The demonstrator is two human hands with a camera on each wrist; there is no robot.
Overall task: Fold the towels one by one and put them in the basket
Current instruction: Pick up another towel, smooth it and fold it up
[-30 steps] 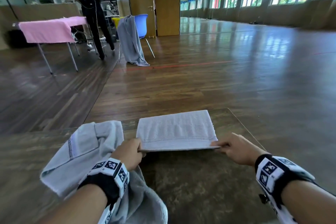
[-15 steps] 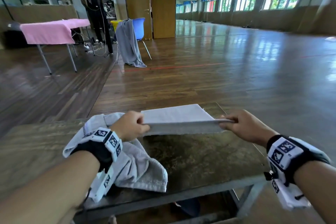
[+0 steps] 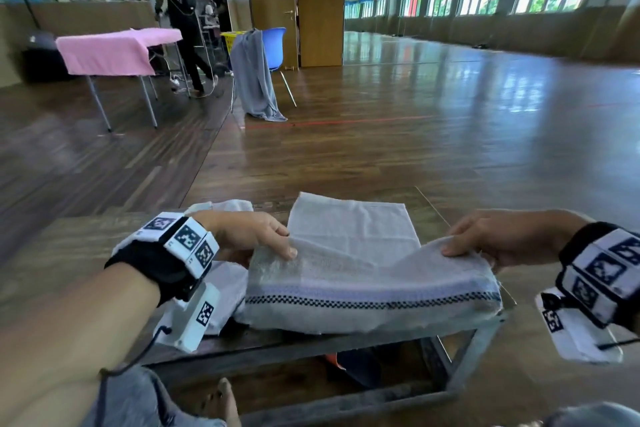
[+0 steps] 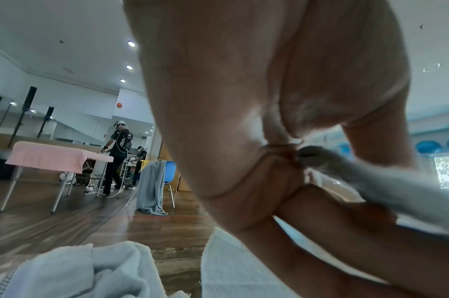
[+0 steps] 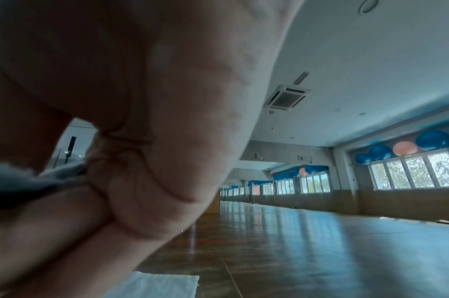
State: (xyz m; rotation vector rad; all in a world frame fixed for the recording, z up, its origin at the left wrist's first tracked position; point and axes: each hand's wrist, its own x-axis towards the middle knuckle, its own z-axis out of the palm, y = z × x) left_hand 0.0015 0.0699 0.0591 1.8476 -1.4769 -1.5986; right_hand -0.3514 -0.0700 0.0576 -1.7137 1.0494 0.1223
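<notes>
A grey-white towel (image 3: 349,239) with a checked stripe lies half folded on the low table (image 3: 69,246). Its near layer (image 3: 374,288) is lifted and droops toward the table's front edge. My left hand (image 3: 249,236) pinches the left corner of that layer, thumb on top. My right hand (image 3: 498,236) pinches the right corner. In the left wrist view the towel edge (image 4: 371,181) runs out from between the fingers (image 4: 243,141). In the right wrist view towel cloth (image 5: 19,181) shows beside the palm (image 5: 154,121). A second, crumpled towel (image 3: 221,284) sits under my left wrist. No basket is in view.
The table's metal frame (image 3: 467,350) shows below the front edge. Across the wooden floor stand a pink-covered table (image 3: 110,48), a blue chair (image 3: 273,45) draped with a grey cloth (image 3: 252,80), and a person in black (image 3: 180,10). A yellow crate (image 3: 230,40) sits behind the chair.
Both hands have lifted the towel's near edge and drawn it up and back toward me, so the striped underside now shows. The camera view has tipped further down.
</notes>
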